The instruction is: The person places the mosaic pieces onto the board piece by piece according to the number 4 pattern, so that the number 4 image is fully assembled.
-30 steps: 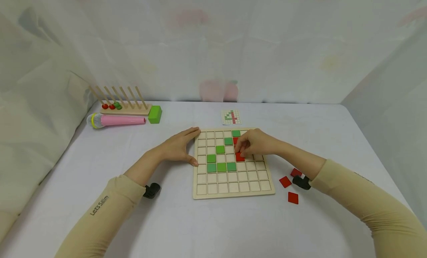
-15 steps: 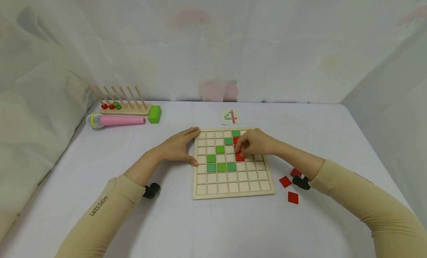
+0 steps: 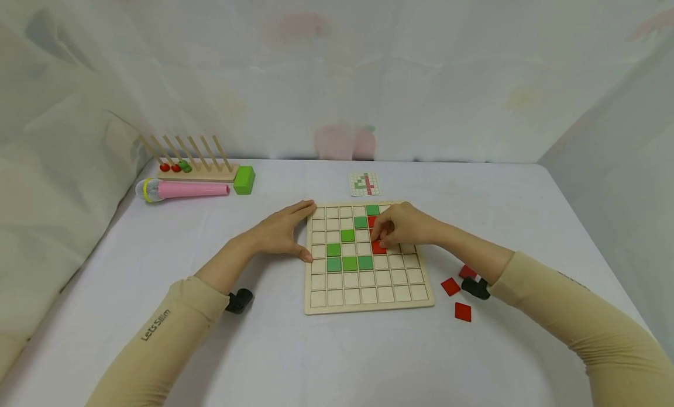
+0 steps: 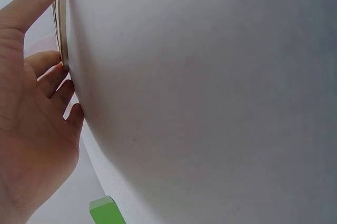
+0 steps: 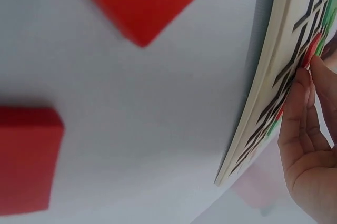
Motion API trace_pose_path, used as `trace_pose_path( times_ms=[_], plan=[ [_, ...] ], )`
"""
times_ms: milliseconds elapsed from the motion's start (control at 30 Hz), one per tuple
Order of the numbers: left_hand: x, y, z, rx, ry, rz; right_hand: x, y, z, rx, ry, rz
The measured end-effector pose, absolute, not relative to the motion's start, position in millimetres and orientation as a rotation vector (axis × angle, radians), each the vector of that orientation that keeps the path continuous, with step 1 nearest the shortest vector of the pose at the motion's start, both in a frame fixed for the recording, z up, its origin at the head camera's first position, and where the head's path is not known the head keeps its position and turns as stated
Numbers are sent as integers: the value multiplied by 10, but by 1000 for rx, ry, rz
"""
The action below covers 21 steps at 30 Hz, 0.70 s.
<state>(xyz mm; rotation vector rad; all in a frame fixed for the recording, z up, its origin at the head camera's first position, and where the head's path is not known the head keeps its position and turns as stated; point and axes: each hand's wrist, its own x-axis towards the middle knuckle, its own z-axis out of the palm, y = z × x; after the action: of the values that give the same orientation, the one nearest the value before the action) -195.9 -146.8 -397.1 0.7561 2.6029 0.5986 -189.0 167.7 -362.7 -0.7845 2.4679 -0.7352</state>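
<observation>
A square wooden grid board (image 3: 347,307) lies flat on the table with several green tiles (image 3: 350,264) and a few red ones set in its cells. My left hand (image 3: 276,230) rests at the board's left edge, thumb and fingers spread apart and touching it; the left wrist view shows the fingertips against the board's rim (image 4: 63,29). Over the board's right half, my right hand (image 3: 405,224) pinches a red tile (image 3: 378,247) at a cell. In the right wrist view, thumb and fingertips meet at that red tile (image 5: 311,50). My hand hides some cells.
Three loose red tiles (image 3: 463,312) lie right of the board, near my right wrist. Behind the board is a small pattern card (image 3: 364,185). At back left are a pegged wooden stand (image 3: 200,174), a green block (image 3: 244,180) and a pink toy microphone (image 3: 189,189).
</observation>
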Motion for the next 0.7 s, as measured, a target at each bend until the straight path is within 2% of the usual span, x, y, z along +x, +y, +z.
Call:
trace_pose_path(
  times_ms=[700],
  plan=[
    [-1969, -1478, -3980, 761, 2596, 613, -1999, 2368, -3570, -595, 2544, -641]
  ],
)
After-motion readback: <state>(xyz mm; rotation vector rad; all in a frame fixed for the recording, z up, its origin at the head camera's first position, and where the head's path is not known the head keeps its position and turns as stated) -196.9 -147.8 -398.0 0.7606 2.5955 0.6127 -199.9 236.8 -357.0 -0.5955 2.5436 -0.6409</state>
